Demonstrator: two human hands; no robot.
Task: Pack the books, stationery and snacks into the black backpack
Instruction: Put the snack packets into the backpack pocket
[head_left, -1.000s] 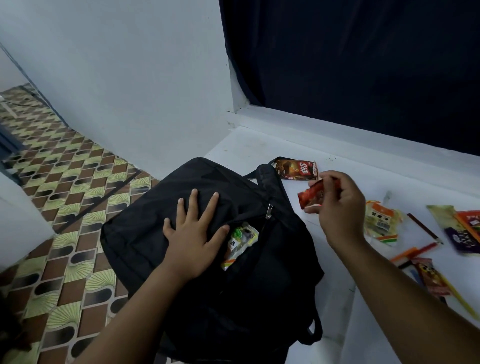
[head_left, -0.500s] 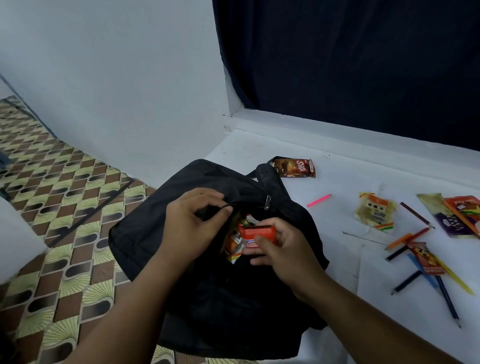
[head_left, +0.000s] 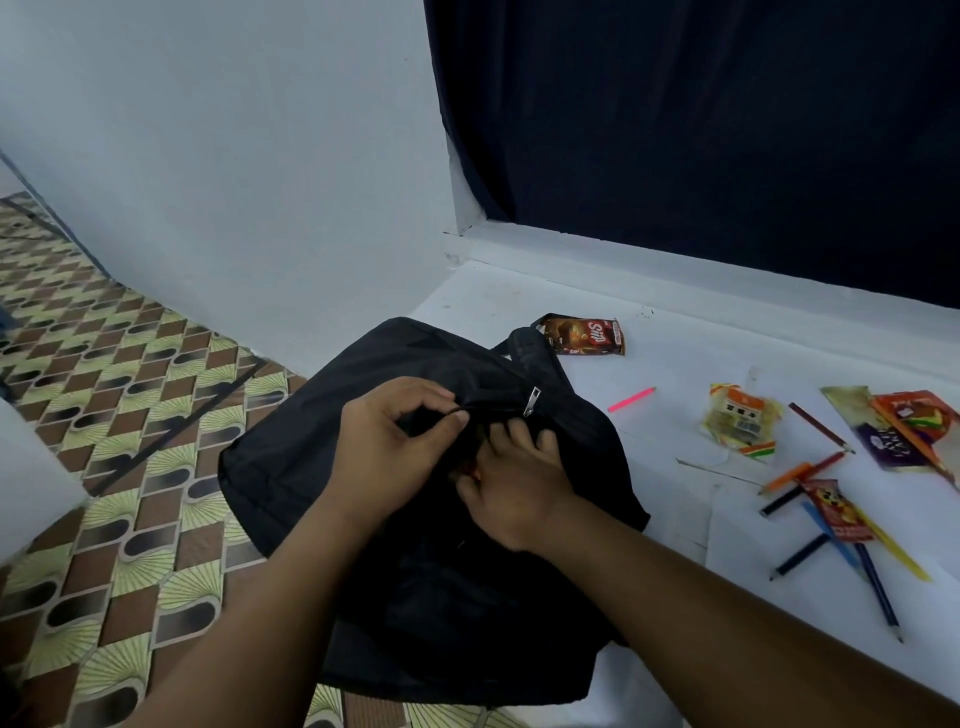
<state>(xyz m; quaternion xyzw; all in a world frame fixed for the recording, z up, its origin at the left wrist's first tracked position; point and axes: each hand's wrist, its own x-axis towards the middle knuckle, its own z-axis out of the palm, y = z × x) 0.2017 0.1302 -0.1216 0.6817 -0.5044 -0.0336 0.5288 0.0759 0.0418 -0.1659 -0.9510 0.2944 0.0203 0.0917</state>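
Pink marker (head_left: 631, 399) lies beside black backpack (head_left: 322, 457).

Left hand (head_left: 400, 441) pinching black backpack (head_left: 322, 467) opening; right hand (head_left: 519, 488) inside.

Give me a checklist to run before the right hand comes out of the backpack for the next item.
1. Pocket held open: left hand pinches the edge of the black backpack: ok.
2. Red snack released inside: right hand has its fingers in the opening, the snack is hidden: cannot tell.
3. Zipper pull off the opening: ok.
4. Next item free to take: pink marker lies alone on the white surface: ok.
5. Backpack fully supported: part of it overhangs the edge above the tiled floor: not ok.
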